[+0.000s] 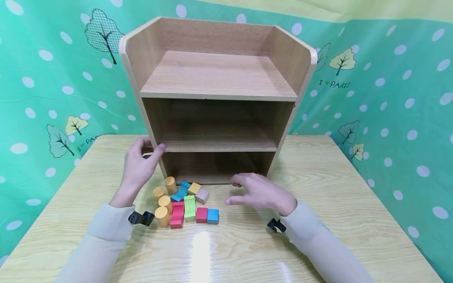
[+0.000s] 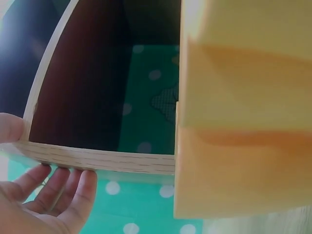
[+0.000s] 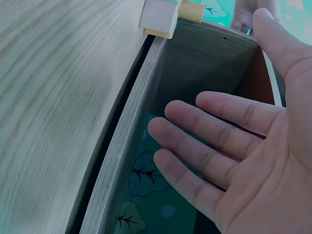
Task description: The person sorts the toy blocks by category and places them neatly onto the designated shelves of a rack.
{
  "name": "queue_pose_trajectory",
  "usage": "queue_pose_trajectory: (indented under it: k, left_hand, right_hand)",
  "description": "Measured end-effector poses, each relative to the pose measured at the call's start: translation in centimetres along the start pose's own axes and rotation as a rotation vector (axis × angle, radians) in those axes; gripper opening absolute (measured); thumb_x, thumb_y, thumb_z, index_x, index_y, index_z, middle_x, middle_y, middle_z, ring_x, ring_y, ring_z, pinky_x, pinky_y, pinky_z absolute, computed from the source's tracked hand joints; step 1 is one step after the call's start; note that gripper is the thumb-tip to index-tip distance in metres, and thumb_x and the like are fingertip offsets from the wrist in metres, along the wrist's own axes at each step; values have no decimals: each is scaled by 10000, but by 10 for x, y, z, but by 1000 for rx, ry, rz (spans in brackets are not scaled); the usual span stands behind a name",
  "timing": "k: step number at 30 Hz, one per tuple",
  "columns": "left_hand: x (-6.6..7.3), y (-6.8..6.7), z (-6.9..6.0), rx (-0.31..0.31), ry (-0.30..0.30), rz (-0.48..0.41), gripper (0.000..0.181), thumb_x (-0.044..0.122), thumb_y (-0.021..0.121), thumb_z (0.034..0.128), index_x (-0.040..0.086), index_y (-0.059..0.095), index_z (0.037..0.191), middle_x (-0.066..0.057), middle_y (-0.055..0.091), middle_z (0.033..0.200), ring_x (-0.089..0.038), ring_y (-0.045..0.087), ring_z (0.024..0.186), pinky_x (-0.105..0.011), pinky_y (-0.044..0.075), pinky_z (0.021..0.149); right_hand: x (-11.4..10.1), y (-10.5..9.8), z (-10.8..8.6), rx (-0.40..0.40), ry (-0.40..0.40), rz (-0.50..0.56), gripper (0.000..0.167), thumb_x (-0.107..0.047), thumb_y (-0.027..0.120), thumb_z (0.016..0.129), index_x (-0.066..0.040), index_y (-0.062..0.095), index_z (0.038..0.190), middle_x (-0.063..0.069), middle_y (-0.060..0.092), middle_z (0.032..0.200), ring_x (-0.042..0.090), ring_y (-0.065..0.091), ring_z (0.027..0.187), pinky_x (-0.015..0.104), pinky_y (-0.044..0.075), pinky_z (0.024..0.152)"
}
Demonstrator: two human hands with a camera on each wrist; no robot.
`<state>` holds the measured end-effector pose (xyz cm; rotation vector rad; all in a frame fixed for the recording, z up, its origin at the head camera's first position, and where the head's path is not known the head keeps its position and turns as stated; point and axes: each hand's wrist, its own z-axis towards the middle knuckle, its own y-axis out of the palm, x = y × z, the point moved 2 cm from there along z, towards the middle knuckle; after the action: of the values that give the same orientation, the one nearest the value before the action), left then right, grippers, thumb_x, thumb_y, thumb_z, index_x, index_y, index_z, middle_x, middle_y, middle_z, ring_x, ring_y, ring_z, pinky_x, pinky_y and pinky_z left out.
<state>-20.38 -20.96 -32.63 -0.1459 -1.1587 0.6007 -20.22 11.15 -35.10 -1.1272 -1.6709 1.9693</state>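
A wooden shelf unit (image 1: 217, 96) with open compartments stands upright on the table. My left hand (image 1: 140, 161) grips its left side panel, the thumb at the front edge and the fingers around the outside; the left wrist view shows the panel edge (image 2: 112, 158) between thumb and fingers. My right hand (image 1: 262, 192) hovers before the bottom compartment, fingers extended and holding nothing. Between the hands lie toy blocks: several orange cylinders (image 1: 162, 216), a blue curved block (image 1: 181, 192), a red one (image 1: 177, 215), a green one (image 1: 189, 208), and cubes in yellow (image 1: 194, 188), grey (image 1: 202, 195), red (image 1: 201, 215) and blue (image 1: 213, 216).
The light wood table (image 1: 311, 251) extends on both sides of the shelf unit. A green dotted cloth (image 1: 382, 98) with printed trees hangs behind and beside it. Small black devices (image 1: 141, 218) are strapped at both wrists.
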Motion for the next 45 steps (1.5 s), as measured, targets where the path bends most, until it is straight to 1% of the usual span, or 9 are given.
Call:
queue_pose_trajectory:
  k: [6, 10, 20, 24, 28, 32, 34, 40, 45]
  left_hand:
    - [3, 2, -1, 17, 2, -44, 375, 288, 613, 927, -7, 550, 1149, -87, 576, 1080, -160, 531, 956, -151, 472, 764]
    - [3, 3, -1, 28, 3, -51, 366, 281, 613, 927, -12, 548, 1138, -77, 568, 1064, -143, 532, 947, -147, 469, 769]
    - [0, 4, -2, 32, -27, -66, 377, 293, 602, 933, -15, 518, 1134, -70, 548, 1048, -151, 515, 956, -165, 462, 776]
    - [-1, 5, -2, 37, -29, -64, 378, 291, 602, 933, -16, 515, 1136, -70, 548, 1043, -149, 517, 955, -166, 461, 779]
    - [-1, 6, -1, 41, -33, -75, 378, 290, 605, 932, -18, 516, 1132, -70, 550, 1035, -150, 520, 954, -170, 462, 781]
    - [0, 6, -2, 32, -42, -71, 387, 305, 597, 935, -13, 512, 1140, -67, 546, 1042, -153, 513, 965, -180, 459, 789]
    - [0, 6, -3, 28, -49, -69, 393, 313, 595, 936, -11, 511, 1142, -66, 544, 1045, -154, 508, 970, -184, 458, 791]
    - [1, 5, -3, 19, -65, -72, 400, 318, 596, 935, -13, 507, 1142, -71, 538, 1055, -162, 504, 974, -179, 459, 791]
    - [1, 4, -2, -7, -71, -54, 424, 337, 581, 942, -7, 490, 1172, -88, 529, 1097, -173, 493, 999, -197, 458, 802]
  right_hand:
    - [-3, 3, 4, -7, -10, 9, 716, -673, 608, 792, -122, 603, 1249, -11, 639, 1175, 123, 596, 1036, 339, 482, 901]
    - [-5, 5, 6, -19, -13, 13, 730, -687, 597, 787, -120, 606, 1247, -1, 635, 1189, 133, 595, 1045, 342, 480, 910]
    - [-10, 8, 11, -29, -22, 35, 638, -580, 677, 801, -116, 610, 1233, 15, 637, 1180, 157, 599, 1026, 347, 484, 899]
    - [-13, 10, 12, -58, -15, 72, 656, -563, 690, 799, -103, 597, 1257, 23, 626, 1204, 164, 594, 1044, 342, 476, 915]
    - [-16, 15, 15, -88, -20, 99, 700, -597, 679, 786, -97, 590, 1268, 22, 620, 1216, 176, 597, 1043, 336, 480, 911]
    - [-21, 19, 17, -105, -19, 93, 706, -605, 675, 784, -116, 580, 1284, 5, 608, 1214, 167, 590, 1033, 323, 482, 901]
    - [-24, 20, 17, -109, -27, 94, 685, -579, 686, 792, -118, 577, 1288, 11, 605, 1209, 161, 584, 1026, 318, 480, 899]
    - [-28, 25, 20, -116, -71, 97, 646, -552, 685, 810, -111, 584, 1271, 3, 595, 1203, 152, 570, 1035, 296, 469, 908]
    - [-31, 27, 21, -118, -102, 88, 629, -546, 686, 813, -115, 594, 1262, -26, 592, 1200, 145, 567, 1046, 287, 465, 910]
